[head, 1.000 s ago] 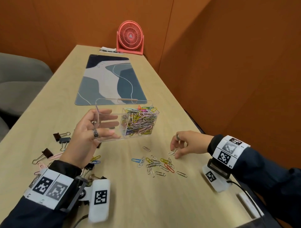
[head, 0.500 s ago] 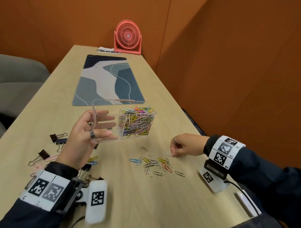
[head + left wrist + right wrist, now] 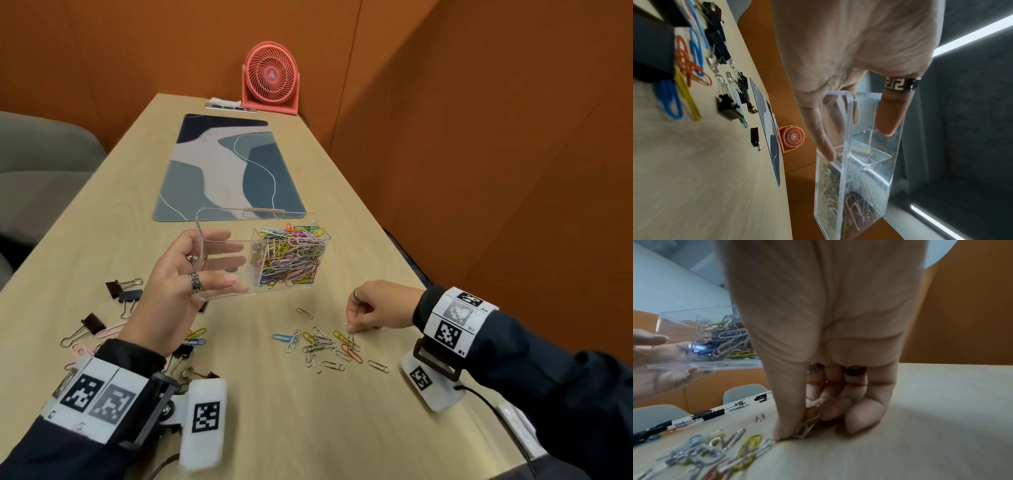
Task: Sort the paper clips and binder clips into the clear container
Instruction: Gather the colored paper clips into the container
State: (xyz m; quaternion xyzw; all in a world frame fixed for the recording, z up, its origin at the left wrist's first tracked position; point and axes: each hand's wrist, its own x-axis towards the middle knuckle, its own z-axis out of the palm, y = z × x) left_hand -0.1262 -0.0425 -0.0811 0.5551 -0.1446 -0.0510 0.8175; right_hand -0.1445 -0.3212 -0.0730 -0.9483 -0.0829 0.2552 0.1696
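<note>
Around you, black binder clips [image 3: 125, 295] lay scattered at the left side of the wooden table [image 3: 281, 421], mixed with a few pink, yellow and blue paper clips just behind your left wrist. A patterned desk mat [image 3: 226, 168] lay farther along the table, with a coral fan [image 3: 270, 82] at the far end against the orange wall. Nothing stood between the loose pile and the container.

Your left hand [image 3: 178, 291] held the clear container [image 3: 260, 253] lifted off the table, palm up: the fingers [image 3: 824, 142] lay nearly straight along one side wall and the thumb pressed the opposite wall, so the box was clamped between them. Its right compartment was packed with coloured paper clips [image 3: 291, 255]; the left compartment, over your fingers, looked bare.

Your right hand [image 3: 373, 308] was lowered to the table just right of the loose pile of paper clips [image 3: 325, 342], fingers curled under, thumb and forefinger pinching a silver paper clip [image 3: 805, 428] at the pile's right edge, with the clip's lower end touching the wood.

The table's right edge ran just beyond your right wrist; bare wood lay open nearer to you, between the two forearms.
</note>
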